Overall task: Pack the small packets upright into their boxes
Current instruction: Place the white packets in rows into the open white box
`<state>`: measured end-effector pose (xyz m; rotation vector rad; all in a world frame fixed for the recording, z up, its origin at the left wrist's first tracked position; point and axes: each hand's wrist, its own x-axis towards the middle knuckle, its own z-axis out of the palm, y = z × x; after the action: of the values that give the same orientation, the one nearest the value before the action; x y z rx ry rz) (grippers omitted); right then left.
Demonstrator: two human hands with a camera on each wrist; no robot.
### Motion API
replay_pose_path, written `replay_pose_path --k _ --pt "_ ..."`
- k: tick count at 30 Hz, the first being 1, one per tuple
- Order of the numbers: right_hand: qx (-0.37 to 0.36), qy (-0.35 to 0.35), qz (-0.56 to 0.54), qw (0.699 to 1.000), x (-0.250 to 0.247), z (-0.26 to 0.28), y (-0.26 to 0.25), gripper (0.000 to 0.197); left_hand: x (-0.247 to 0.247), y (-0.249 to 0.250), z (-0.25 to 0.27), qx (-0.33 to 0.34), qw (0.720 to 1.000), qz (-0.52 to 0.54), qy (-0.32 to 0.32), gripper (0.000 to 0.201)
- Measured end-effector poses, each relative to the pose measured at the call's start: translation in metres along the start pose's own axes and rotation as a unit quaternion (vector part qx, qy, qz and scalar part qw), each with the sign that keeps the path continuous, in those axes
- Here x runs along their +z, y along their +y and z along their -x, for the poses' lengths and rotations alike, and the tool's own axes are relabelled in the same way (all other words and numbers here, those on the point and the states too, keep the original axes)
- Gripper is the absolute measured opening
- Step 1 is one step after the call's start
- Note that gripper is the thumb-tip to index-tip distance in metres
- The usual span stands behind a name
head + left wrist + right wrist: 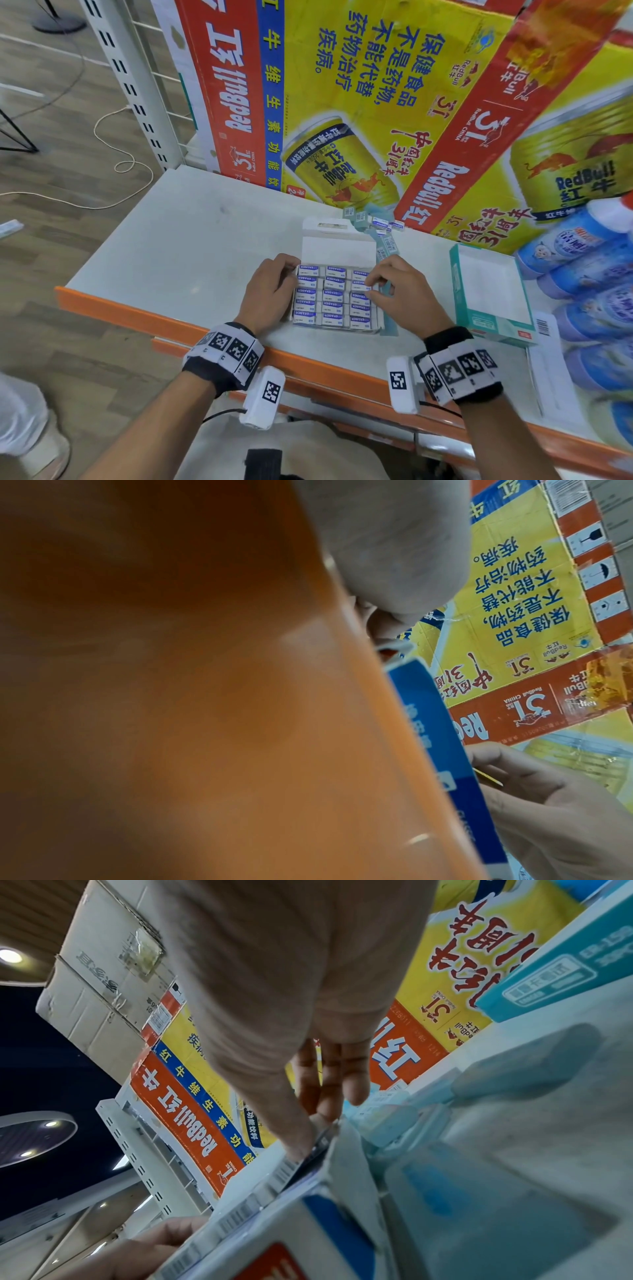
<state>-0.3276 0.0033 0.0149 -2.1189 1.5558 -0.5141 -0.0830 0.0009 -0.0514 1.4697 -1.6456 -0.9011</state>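
Observation:
An open white and blue eraser box (337, 248) lies on the shelf with its lid folded back. Blue and white eraser packets (334, 301) fill it in three columns. My left hand (291, 270) grips the box's left wall near the top corner, fingers curled over the edge. My right hand (371, 282) pinches the eraser packet at the top of the right column. In the right wrist view my thumb (301, 1148) presses down inside the box's right wall (346, 1161). Several loose packets (380, 226) lie behind the box.
A teal box (459, 284) stands open and white inside at the right. Red Bull cartons (342, 102) wall off the back. Wrapped blue bottles (589, 274) fill the right side. The shelf's orange edge (171, 322) runs under my wrists.

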Motion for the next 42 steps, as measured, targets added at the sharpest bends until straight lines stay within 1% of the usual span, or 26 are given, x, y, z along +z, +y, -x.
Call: replay_pose_path --k 6,13,17,19,21,23,25,27,30,34,36,39,42 --pt "0.004 -0.002 0.0 1.0 0.003 -0.001 0.001 0.015 0.0 0.0 0.0 -0.001 1.0 0.001 0.001 0.02" --pt "0.011 -0.005 -0.009 1.0 0.004 -0.003 0.002 0.011 0.001 -0.002 0.0 -0.005 1.0 0.002 0.001 0.022" --pt "-0.001 -0.011 -0.002 1.0 -0.003 -0.007 0.004 0.002 0.001 -0.002 -0.001 -0.005 1.0 -0.002 0.003 0.023" --pt "-0.007 0.014 -0.001 1.0 -0.008 -0.013 0.008 0.007 0.001 -0.002 -0.001 -0.003 1.0 -0.006 0.005 0.023" --pt "0.007 0.045 -0.005 0.999 -0.014 -0.022 0.013 0.009 0.001 -0.003 -0.001 -0.001 1.0 -0.008 0.005 0.024" --pt "0.029 0.062 0.004 0.998 -0.019 -0.033 0.02 0.013 0.001 -0.003 -0.001 0.0 1.0 -0.009 0.005 0.024" --pt "0.044 0.048 0.038 0.997 -0.022 -0.046 0.027 0.022 0.001 -0.002 -0.001 0.0 1.0 -0.01 0.005 0.023" --pt "0.051 0.014 0.067 0.996 -0.023 -0.059 0.033 0.033 0.001 -0.002 -0.001 -0.001 1.0 -0.011 0.003 0.023" --pt "0.052 -0.025 0.079 0.995 -0.025 -0.076 0.035 0.046 0.001 -0.002 -0.001 -0.005 1.0 -0.014 0.004 0.021" --pt "0.042 -0.065 0.086 0.993 -0.023 -0.096 0.034 0.051 0.001 -0.002 -0.001 -0.012 1.0 -0.014 0.0 0.022" --pt "0.036 -0.077 0.111 0.99 -0.019 -0.102 0.034 0.052 0.001 -0.002 -0.002 -0.015 1.0 -0.013 -0.003 0.022" --pt "0.033 -0.075 0.177 0.981 -0.013 -0.107 0.034 0.052 0.0 -0.002 -0.001 -0.015 1.0 -0.014 0.001 0.024" --pt "0.05 -0.052 0.181 0.981 -0.009 -0.106 0.035 0.049 -0.001 -0.002 -0.001 -0.013 1.0 -0.012 -0.002 0.026"
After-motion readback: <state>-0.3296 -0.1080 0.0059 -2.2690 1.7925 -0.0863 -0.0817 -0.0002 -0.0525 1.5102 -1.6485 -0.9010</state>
